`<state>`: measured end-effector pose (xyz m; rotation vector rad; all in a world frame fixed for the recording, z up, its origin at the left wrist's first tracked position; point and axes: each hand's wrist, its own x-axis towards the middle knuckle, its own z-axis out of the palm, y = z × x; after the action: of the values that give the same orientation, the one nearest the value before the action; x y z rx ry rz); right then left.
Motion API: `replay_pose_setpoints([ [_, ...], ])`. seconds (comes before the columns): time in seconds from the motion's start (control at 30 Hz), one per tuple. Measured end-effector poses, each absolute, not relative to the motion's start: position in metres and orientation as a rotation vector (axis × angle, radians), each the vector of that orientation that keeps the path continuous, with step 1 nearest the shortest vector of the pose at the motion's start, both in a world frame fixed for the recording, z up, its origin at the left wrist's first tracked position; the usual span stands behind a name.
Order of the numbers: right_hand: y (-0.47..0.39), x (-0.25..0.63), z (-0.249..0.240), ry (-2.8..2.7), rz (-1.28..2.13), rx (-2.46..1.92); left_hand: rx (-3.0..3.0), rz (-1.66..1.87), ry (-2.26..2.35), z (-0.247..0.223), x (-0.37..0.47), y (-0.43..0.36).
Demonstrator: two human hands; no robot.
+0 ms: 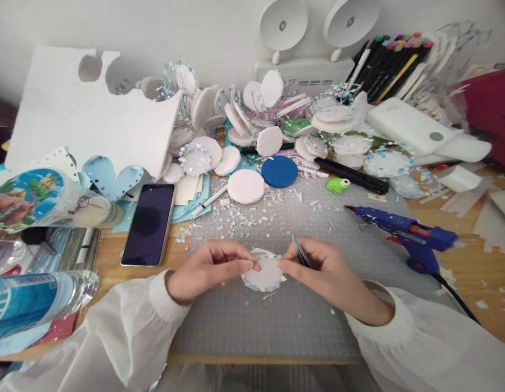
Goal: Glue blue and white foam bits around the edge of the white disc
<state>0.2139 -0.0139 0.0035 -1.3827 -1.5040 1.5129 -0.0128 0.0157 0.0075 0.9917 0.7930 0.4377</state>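
Note:
Just above the grey cutting mat [244, 332], a white foam disc [265, 272] with small blue and white paper bits around its rim lies between my hands. My left hand [213, 267] pinches the disc's left edge with thumb and forefinger. At the right edge, the thumb and forefinger of my right hand [315, 267] are closed on the rim. Teal tweezers [302, 252] are tucked in that same hand, their end pointing up and left. Tiny paper flowers [246, 220] are scattered on the mat beyond my hands.
A blue glue gun [407, 231] with a cord lies at right. A phone [148, 224], a plastic water bottle [40, 299] and a foam board [89, 114] are at left. Behind are several foam discs [246, 186], a blue round lid [279, 171], a black cutter [352, 175] and a green punch [338, 185].

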Motion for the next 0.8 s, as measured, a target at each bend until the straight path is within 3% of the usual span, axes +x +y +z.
replay_pose_setpoints([
  [0.57, -0.0116, 0.2077, 0.0045, -1.515, 1.632, -1.417, 0.663, 0.481, 0.728, 0.0036, -0.0127, 0.0177],
  [0.8, -0.011, 0.2141, 0.0012, -1.3, 1.76, -1.309, 0.974, 0.49, 0.852, 0.0097, -0.0137, 0.0184],
])
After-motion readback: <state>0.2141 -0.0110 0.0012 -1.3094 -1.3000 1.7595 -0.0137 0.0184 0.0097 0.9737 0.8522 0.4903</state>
